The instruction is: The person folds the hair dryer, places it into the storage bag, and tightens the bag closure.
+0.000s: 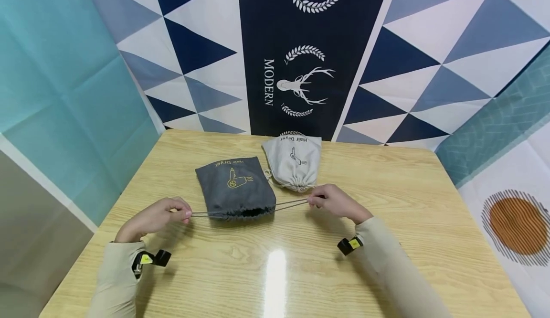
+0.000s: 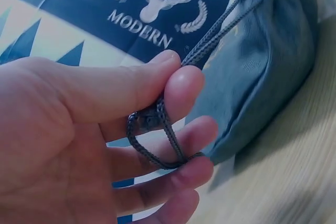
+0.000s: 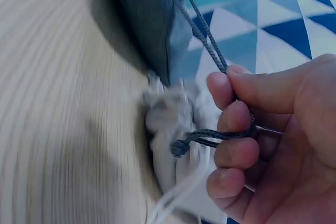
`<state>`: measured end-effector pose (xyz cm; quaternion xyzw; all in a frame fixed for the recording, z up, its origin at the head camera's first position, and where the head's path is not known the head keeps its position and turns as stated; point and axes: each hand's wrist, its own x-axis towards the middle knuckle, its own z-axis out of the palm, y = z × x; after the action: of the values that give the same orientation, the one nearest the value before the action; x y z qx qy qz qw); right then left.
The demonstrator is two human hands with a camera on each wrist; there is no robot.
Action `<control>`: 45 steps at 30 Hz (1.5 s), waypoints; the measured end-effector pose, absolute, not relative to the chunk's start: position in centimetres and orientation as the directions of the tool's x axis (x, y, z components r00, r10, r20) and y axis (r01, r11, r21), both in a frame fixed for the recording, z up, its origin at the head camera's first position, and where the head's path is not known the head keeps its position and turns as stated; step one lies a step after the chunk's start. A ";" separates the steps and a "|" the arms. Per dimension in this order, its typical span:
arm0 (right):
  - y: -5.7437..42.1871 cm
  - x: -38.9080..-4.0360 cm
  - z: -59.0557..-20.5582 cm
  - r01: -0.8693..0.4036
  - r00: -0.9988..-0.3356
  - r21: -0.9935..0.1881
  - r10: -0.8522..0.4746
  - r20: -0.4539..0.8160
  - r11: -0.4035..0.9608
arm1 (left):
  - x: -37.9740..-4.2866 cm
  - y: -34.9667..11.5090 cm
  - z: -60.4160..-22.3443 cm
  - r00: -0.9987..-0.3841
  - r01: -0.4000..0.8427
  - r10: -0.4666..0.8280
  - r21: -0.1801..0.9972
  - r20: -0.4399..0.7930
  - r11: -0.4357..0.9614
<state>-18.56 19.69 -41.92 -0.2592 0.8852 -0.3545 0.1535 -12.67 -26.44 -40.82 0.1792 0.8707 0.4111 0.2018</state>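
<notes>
A dark grey drawstring bag (image 1: 240, 189) printed with a yellow hair dryer lies on the table, its gathered mouth toward me and still showing a dark gap. My left hand (image 1: 165, 215) pinches the bag's cord (image 2: 210, 38) between thumb and forefinger, and the cord's knotted loop hangs over the other fingers. On the opposite side my right hand (image 1: 333, 201) pinches the other drawstring (image 3: 202, 30), its knotted end (image 3: 180, 148) sticking out past the curled fingers. Both cords stretch taut outward from the bag's mouth.
Behind the right hand lies a light grey drawstring bag (image 1: 296, 163), its mouth gathered and a pale cord trailing. The wooden table (image 1: 215, 270) ends at a patterned cloth backdrop (image 1: 296, 60) at the back. Teal cloth (image 1: 73, 89) hangs at the left.
</notes>
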 end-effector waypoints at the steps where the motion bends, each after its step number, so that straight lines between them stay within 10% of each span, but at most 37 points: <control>1: 20.2 -18.6 -42.0 -0.334 -0.831 -0.712 -0.549 -0.087 0.618 | -12.7 -26.7 -40.9 -0.861 0.151 0.471 0.788 -0.192 0.597; 17: 23.0 -18.7 -43.3 -0.312 -0.868 -0.776 -0.497 -0.002 0.549 | -13.9 -26.4 -41.7 -0.947 0.021 0.279 0.837 -0.158 0.547; 26: 22.7 -18.6 -43.1 -0.157 -0.914 -0.949 -0.404 0.035 0.273 | -14.0 -24.3 -42.0 -0.959 0.064 0.266 0.991 0.094 -0.121; 35: 21.8 -18.5 -43.2 0.011 -0.831 -0.932 -0.522 0.194 -0.363 | -14.2 -22.0 -41.6 -0.828 -0.102 0.404 0.604 0.389 -0.790; 45: 20.2 -18.4 -43.1 0.316 -0.799 -0.537 -0.525 0.293 -0.782 | -15.0 -20.9 -41.5 -0.845 -0.233 0.380 0.380 0.377 -0.895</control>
<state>-18.40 20.20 -43.07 -0.2187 0.2381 -0.9181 0.2291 -15.04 -20.91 -41.51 0.2269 0.1617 0.9467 0.1618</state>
